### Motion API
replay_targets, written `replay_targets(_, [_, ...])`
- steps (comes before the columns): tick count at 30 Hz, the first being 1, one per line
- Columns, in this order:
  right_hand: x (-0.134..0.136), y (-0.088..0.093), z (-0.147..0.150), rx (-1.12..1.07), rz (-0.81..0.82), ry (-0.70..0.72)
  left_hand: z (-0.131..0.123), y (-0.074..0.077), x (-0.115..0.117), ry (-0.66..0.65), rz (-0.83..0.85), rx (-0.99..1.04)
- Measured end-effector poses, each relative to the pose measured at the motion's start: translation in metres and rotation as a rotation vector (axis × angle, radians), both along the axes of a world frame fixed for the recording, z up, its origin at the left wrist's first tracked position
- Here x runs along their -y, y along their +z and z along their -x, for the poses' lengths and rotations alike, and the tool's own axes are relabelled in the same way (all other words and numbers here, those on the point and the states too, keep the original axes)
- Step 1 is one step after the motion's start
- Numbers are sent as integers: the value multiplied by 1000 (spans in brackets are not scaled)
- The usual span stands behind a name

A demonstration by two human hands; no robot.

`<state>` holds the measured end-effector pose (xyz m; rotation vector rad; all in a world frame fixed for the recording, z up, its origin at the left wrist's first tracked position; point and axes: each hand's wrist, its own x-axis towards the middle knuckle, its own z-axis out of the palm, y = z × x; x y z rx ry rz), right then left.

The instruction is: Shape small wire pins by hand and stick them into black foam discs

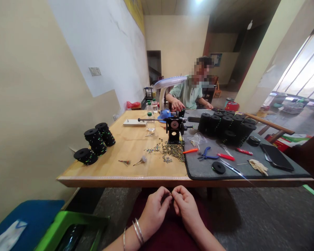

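Seated at a wooden workbench, a person holds both hands low over the lap, below the bench's front edge. The left hand, two bangles at its wrist, has thumb and forefinger pinched together; the right hand mirrors it, fingertips all but meeting the left's. Whatever tiny part sits between them is too small to make out, so what either hand grips cannot be told.

On the bench, from the left: three black spools flecked with green, then a loose scatter of small metal pieces lying in front of a black hand-cranked winding jig. A grey mat to the right carries blue-handled pliers, red-handled tools and a block of upright black spools.

At the far end, a co-worker in a pale green shirt bends over the table beside a desk lamp.
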<state>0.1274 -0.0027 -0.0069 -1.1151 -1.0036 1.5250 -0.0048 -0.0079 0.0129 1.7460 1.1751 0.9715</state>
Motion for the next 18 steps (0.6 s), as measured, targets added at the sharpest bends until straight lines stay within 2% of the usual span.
replay_targets(4, [-3,-7,-3,-83,23,-37,-1,-4,-1,-22,78,64])
replay_targets(7, [-3,-10,-4,-81,10,-33,-1,-5,-2,-2,59,45])
replay_targets(18, [1,2,-2,31,-34,-9,-1,-5,-6,42,56,2])
